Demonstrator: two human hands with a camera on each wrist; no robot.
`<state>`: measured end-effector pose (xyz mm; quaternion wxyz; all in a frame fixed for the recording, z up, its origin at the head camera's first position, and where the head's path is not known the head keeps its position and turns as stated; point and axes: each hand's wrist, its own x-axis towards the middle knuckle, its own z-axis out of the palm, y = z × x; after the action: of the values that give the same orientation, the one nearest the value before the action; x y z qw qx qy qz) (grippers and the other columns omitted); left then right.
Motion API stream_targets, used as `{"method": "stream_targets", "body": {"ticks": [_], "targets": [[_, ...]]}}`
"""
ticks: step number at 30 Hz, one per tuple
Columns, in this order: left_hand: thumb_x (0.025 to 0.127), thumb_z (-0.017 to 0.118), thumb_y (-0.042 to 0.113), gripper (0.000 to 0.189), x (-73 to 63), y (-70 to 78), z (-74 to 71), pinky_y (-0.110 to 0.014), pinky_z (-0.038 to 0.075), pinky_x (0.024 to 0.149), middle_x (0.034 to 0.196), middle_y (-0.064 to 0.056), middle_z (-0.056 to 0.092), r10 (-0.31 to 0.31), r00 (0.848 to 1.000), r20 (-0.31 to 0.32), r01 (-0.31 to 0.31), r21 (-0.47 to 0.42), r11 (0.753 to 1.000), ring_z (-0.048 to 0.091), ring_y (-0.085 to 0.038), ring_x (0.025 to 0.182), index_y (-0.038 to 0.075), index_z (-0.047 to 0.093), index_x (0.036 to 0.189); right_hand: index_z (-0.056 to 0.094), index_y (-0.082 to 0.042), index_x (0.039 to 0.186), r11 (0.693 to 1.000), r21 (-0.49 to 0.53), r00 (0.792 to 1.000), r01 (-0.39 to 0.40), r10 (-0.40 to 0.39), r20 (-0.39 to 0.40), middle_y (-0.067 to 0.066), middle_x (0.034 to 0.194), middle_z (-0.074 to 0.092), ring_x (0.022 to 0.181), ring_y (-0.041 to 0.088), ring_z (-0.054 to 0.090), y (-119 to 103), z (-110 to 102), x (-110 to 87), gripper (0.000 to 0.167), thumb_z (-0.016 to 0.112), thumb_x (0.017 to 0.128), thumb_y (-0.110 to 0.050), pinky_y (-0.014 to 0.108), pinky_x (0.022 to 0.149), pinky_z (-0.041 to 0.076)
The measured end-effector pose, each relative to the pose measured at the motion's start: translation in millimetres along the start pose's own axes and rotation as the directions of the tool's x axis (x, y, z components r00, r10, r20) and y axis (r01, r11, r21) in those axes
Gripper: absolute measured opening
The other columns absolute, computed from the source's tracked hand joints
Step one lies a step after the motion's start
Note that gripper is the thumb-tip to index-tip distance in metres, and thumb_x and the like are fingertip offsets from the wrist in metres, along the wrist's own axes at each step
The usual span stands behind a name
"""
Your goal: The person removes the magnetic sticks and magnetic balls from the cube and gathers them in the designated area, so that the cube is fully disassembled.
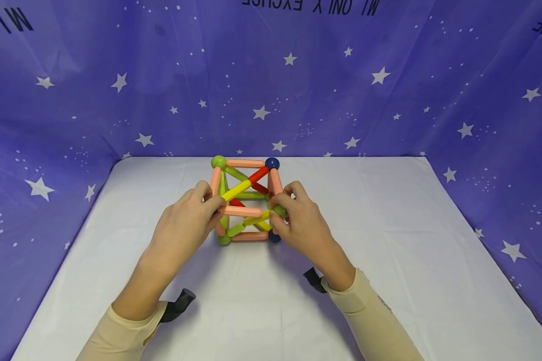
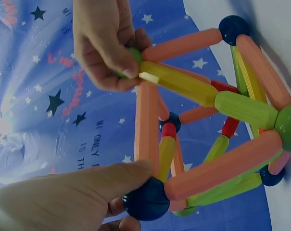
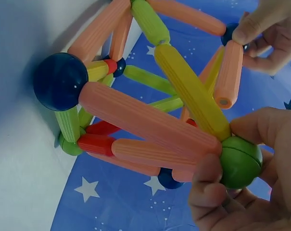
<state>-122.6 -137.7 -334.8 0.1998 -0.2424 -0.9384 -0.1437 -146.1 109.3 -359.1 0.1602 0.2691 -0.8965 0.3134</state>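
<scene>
A cube-like frame of magnetic rods and balls (image 1: 246, 163) stands on the table between both hands. My left hand (image 1: 185, 220) pinches a dark blue ball (image 2: 146, 198) at its upper near left corner, thumb on top. At the upper near right corner, my right hand (image 1: 302, 220) grips a green ball (image 3: 240, 162) between thumb and fingers. A pink rod (image 3: 229, 74) reaches from the blue ball toward the green one; in the right wrist view its free end stands apart from the green ball. One yellow rod (image 3: 193, 91) runs diagonally down from the green ball.
White cloth covers the table (image 1: 379, 210). Behind and at both sides hangs a purple curtain (image 1: 262, 85) with white stars. Black straps (image 1: 178, 305) stick out at both cuffs, over the near part of the table.
</scene>
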Motion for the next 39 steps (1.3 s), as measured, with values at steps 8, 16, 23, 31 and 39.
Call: {"method": "stream_targets", "body": {"ticks": [8,16,23,31,39], "targets": [[0.083,0.079,0.016,0.017,-0.4,-2.9,1.1,-0.029,0.042,0.048,0.089,-0.004,0.047,0.009,1.0,0.006,-0.009,0.023,1.0,0.045,-0.018,0.068,0.012,0.069,0.096,0.067,-0.012,0.1,1.0,0.012,0.999,0.008,-0.008,0.035,0.003,0.103,0.045,0.064,0.013,0.057,3.5,-2.7,1.3,0.018,0.068,0.082,-0.013,0.018,0.056,0.048],[0.075,0.086,0.016,0.026,0.9,-2.4,5.3,-0.03,0.042,0.046,0.085,-0.004,0.044,0.055,0.998,-0.023,-0.053,0.064,0.996,0.045,-0.019,0.067,0.013,0.071,0.096,0.066,-0.011,0.102,1.0,-0.006,0.998,0.02,-0.019,0.056,0.003,0.104,0.045,0.068,0.016,0.058,4.5,-4.5,2.0,0.03,0.07,0.074,-0.004,0.02,0.06,0.049],[0.083,0.08,0.02,0.017,0.6,-3.7,8.0,-0.029,0.036,0.042,0.083,-0.004,0.042,0.082,0.996,-0.045,-0.075,0.131,0.988,0.041,-0.019,0.062,0.013,0.07,0.095,0.066,-0.013,0.098,1.0,-0.016,0.999,0.025,-0.025,0.039,0.001,0.103,0.047,0.068,0.01,0.052,4.8,-2.4,1.7,0.028,0.072,0.072,-0.003,0.02,0.059,0.048],[0.083,0.08,0.02,0.018,0.0,-3.6,6.7,-0.029,0.036,0.041,0.086,-0.005,0.043,0.087,0.996,-0.036,-0.081,0.143,0.986,0.041,-0.019,0.061,0.013,0.069,0.096,0.066,-0.013,0.095,1.0,-0.006,0.999,0.015,-0.014,0.033,-0.001,0.103,0.05,0.072,0.011,0.052,2.3,-3.4,0.5,0.028,0.075,0.071,-0.003,0.02,0.06,0.049],[0.084,0.079,0.023,0.018,-0.6,-3.4,6.1,-0.029,0.036,0.042,0.085,-0.005,0.044,0.082,0.995,-0.051,-0.075,0.123,0.99,0.042,-0.019,0.062,0.013,0.069,0.096,0.066,-0.012,0.094,1.0,0.007,1.0,0.01,-0.01,0.028,-0.002,0.101,0.051,0.076,0.01,0.052,1.7,-3.0,0.8,0.029,0.076,0.069,-0.002,0.021,0.063,0.049]]}}
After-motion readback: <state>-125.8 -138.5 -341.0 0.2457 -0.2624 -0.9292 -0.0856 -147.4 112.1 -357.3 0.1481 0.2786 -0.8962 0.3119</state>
